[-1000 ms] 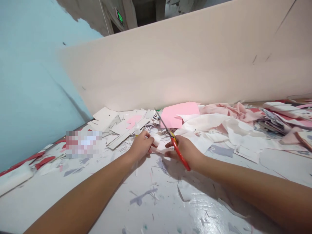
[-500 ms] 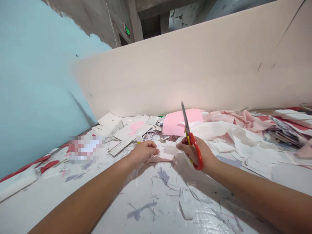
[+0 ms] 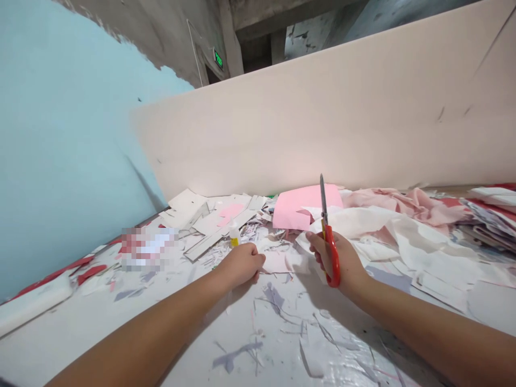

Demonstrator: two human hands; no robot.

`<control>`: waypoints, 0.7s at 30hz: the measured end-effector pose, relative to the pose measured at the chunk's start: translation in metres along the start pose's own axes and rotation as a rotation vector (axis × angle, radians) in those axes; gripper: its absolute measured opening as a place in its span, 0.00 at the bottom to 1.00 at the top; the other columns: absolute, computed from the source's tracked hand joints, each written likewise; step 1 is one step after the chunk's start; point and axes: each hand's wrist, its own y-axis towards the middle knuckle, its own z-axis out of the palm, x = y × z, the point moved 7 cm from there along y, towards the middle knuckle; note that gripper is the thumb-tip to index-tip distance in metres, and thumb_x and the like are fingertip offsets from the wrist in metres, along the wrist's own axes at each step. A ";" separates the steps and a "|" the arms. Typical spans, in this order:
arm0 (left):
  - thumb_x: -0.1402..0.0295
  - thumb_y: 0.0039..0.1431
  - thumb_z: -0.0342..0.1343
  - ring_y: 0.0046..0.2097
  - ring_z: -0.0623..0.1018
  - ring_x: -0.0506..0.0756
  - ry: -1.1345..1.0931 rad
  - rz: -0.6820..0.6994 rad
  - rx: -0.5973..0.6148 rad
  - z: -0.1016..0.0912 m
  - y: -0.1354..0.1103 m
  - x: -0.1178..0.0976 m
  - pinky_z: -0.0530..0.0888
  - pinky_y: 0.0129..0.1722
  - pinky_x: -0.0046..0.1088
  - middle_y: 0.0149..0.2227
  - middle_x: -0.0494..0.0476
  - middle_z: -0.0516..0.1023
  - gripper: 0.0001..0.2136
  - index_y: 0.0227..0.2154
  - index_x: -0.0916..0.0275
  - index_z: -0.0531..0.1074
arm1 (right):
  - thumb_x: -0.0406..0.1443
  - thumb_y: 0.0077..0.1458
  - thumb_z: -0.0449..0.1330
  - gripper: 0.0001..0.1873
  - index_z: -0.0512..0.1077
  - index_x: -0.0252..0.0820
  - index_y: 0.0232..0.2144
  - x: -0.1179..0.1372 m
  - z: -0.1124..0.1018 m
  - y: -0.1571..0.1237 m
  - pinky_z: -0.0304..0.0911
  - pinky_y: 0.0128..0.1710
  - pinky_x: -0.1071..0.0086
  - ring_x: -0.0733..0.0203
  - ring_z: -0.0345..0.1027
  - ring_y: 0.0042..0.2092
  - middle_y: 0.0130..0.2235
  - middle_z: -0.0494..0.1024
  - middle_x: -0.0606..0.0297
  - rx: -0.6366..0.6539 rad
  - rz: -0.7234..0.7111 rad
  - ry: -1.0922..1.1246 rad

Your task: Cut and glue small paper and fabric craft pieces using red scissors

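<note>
Fingers of the left hand (image 3: 241,264) are curling together on the white table (image 3: 258,344), their tips hidden, so any pinch cannot be made out. The right hand (image 3: 342,263) is wrapping its fingers around red-handled scissors (image 3: 331,255), the closed blades pointing up. A pale pink paper scrap (image 3: 278,262) is lying just beside the left hand. Farther off, a small glue bottle (image 3: 234,235), a pink sheet (image 3: 302,207) and crumpled pink paper (image 3: 403,204) are sitting before a beige board (image 3: 322,118), while a pixelated patch (image 3: 147,248) is obscuring something at left.
</note>
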 end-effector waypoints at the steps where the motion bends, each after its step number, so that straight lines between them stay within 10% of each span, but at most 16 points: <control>1: 0.66 0.48 0.51 0.18 0.71 0.51 0.033 0.002 0.001 -0.001 0.000 0.001 0.59 0.18 0.23 0.12 0.50 0.69 0.08 0.18 0.60 0.61 | 0.47 0.42 0.59 0.16 0.60 0.43 0.20 -0.001 0.001 -0.001 0.50 0.14 0.73 0.69 0.54 0.15 0.16 0.63 0.72 0.010 -0.002 0.046; 21: 0.62 0.48 0.49 0.21 0.63 0.52 0.430 0.055 -0.164 -0.016 -0.014 -0.013 0.52 0.23 0.26 0.18 0.55 0.66 0.13 0.13 0.60 0.61 | 0.39 0.47 0.55 0.08 0.60 0.43 0.22 -0.001 0.015 -0.015 0.52 0.17 0.72 0.68 0.55 0.19 0.19 0.63 0.72 0.155 -0.085 -0.082</control>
